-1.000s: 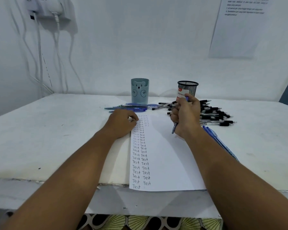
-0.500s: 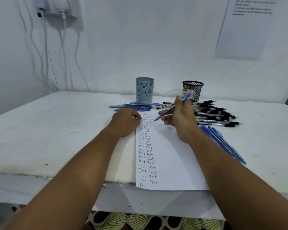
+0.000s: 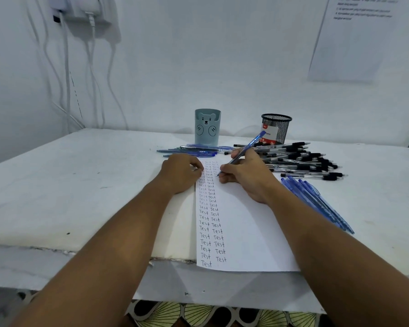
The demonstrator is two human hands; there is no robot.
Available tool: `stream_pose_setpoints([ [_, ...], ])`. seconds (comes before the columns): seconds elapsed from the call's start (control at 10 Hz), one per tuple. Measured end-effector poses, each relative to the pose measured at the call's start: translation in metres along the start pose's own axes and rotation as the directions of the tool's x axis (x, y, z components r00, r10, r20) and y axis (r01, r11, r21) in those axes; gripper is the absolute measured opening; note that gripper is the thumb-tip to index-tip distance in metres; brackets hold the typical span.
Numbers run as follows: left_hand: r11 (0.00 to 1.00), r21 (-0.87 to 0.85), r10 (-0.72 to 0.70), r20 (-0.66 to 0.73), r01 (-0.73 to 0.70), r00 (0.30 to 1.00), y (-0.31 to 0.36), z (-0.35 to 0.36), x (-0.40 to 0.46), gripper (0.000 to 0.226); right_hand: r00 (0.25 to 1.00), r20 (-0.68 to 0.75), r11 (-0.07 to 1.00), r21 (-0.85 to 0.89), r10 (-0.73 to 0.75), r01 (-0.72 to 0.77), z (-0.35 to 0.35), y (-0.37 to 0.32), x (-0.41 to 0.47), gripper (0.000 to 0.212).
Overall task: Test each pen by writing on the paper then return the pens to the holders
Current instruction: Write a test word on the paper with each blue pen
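Observation:
A white paper point(image 3: 243, 232) with two columns of the word "Test" lies on the white table point(image 3: 69, 185). My right hand point(image 3: 243, 175) grips a blue pen point(image 3: 248, 147) in a writing hold, tip down on the paper near the top of the second column. My left hand point(image 3: 180, 171) rests with curled fingers on the paper's left edge. Behind stand a pale blue bear holder point(image 3: 207, 127) and a black mesh holder point(image 3: 276, 128).
Several blue pens point(image 3: 194, 151) lie in front of the bear holder. A heap of black pens point(image 3: 302, 159) lies right of my right hand, and a bundle of blue pens point(image 3: 316, 201) lies beside the paper's right edge. Cables point(image 3: 66, 79) hang on the wall at left.
My right hand turned the blue pen from upright in the fist into a writing hold and lowered its tip onto the paper. The left hand stayed on the paper's edge.

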State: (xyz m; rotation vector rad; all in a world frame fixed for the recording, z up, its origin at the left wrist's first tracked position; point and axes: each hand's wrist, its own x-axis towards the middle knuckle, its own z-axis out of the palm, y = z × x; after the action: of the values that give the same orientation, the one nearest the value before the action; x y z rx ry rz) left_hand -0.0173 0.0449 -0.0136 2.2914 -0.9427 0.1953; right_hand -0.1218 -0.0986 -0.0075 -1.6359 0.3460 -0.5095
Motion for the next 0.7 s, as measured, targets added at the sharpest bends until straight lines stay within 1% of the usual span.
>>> stream_pose_setpoints([
  [0.1,1.000,0.000,-0.003,0.001,0.003,1.000,-0.0007,0.0003,0.0003,0.015,1.000,0.006,0.999,-0.049,-0.022,0.023,0.0008,-0.0015,-0.0028,0.031],
  [0.4,1.000,-0.004,-0.002,0.004,0.002,1.000,-0.0008,0.0008,0.0013,0.015,0.999,0.023,0.992,-0.113,-0.048,0.050,0.0007,-0.0003,-0.0041,0.028],
  [0.6,1.000,0.004,0.003,0.005,-0.003,1.000,-0.0021,0.0017,0.0014,0.015,0.997,0.012,0.970,-0.233,-0.070,0.071,0.0024,0.0007,-0.0040,0.027],
  [0.7,1.000,0.007,0.007,0.006,-0.007,1.000,-0.0016,0.0017,0.0016,0.016,0.998,0.037,0.978,-0.200,-0.052,0.058,0.0014,-0.0011,-0.0038,0.028],
])
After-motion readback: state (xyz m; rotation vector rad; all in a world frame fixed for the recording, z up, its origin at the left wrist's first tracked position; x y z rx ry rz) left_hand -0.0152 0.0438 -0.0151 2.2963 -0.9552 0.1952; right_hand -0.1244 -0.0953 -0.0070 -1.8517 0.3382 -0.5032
